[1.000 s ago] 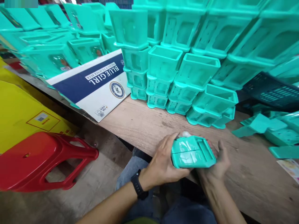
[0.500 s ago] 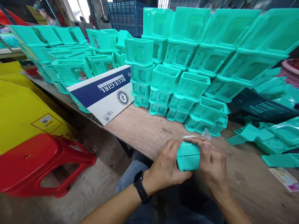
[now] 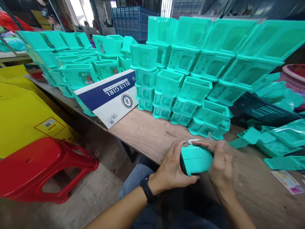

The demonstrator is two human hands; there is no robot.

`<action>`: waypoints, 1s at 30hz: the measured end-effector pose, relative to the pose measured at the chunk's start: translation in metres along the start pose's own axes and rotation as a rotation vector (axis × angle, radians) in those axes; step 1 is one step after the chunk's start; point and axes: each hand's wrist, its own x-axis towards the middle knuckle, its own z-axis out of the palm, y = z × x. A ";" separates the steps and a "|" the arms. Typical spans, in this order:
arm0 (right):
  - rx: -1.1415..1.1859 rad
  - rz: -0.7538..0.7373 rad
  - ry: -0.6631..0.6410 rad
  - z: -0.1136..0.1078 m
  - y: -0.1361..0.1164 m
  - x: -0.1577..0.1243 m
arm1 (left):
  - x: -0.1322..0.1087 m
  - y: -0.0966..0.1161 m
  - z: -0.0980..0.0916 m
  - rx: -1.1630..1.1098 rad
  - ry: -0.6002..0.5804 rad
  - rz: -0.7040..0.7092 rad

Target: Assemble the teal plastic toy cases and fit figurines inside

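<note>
Green plastic container (image 3: pixel 197 159) is gripped from both ends, between the left hand (image 3: pixel 171 168) and the right hand (image 3: pixel 221 170), at the near edge of the tabletop (image 3: pixel 133 131), with its seamed face turned upward; whether it rests there cannot be told. The fingers of the right hand are laid across its far side. Handling of this piece is judged unfinished, since it has not been set among the others. Much appears done: stacked green containers (image 3: pixel 194 87) are ranged in several tiers just beyond, and further green containers (image 3: pixel 76 74) are massed past a white-and-blue carton (image 3: pixel 114 111). Loose green pieces (image 3: pixel 277 145), heaped at the right near a dark basket (image 3: pixel 264 108), are not stacked, and these seem to be what is left.
</note>
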 end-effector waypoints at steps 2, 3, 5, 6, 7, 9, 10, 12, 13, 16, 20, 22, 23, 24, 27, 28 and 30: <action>-0.036 0.011 0.013 -0.002 0.003 -0.002 | 0.001 -0.002 0.001 -0.019 -0.005 -0.042; -0.084 -0.033 0.002 -0.003 0.004 -0.003 | 0.002 -0.002 0.002 -0.006 -0.012 -0.062; -0.229 -0.205 -0.038 -0.003 0.006 -0.007 | 0.004 0.001 0.003 0.049 -0.031 -0.089; -0.307 -0.300 -0.059 -0.002 0.006 -0.008 | 0.005 0.003 0.003 0.076 -0.043 -0.095; -0.375 -0.380 -0.076 -0.001 0.005 -0.010 | 0.005 0.006 0.004 0.099 -0.049 -0.101; -0.457 -0.471 -0.085 0.004 0.004 -0.011 | 0.006 0.010 0.004 0.130 -0.050 -0.121; -0.473 -0.490 -0.077 0.006 0.003 -0.010 | 0.006 0.012 0.004 0.140 -0.042 -0.137; -0.478 -0.511 -0.047 0.010 0.001 -0.008 | 0.006 0.013 0.005 0.163 -0.023 -0.168; -0.476 -0.516 -0.034 0.011 0.001 -0.007 | 0.007 0.012 0.005 0.172 -0.016 -0.179; -0.455 -0.515 -0.033 0.011 0.000 -0.006 | 0.006 0.011 0.008 0.172 -0.009 -0.187; -0.337 -0.455 -0.042 0.000 0.002 -0.009 | 0.002 0.012 0.007 0.093 0.020 -0.265; -0.206 -0.285 0.109 -0.005 0.008 -0.012 | -0.001 0.013 0.004 -0.019 0.107 -0.359; -0.094 -0.153 0.215 -0.006 0.013 -0.013 | -0.003 0.014 0.003 -0.086 0.166 -0.393; 0.048 -0.002 0.296 -0.005 0.017 -0.015 | -0.005 0.014 0.002 -0.154 0.224 -0.409; 0.521 0.368 0.256 0.008 0.027 -0.021 | -0.018 0.009 0.010 -0.297 0.307 -0.402; 0.636 0.429 0.178 0.013 0.028 -0.023 | -0.024 0.007 0.016 -0.315 0.311 -0.394; 0.773 0.473 0.071 0.022 0.025 -0.026 | -0.037 0.000 0.027 -0.313 0.307 -0.367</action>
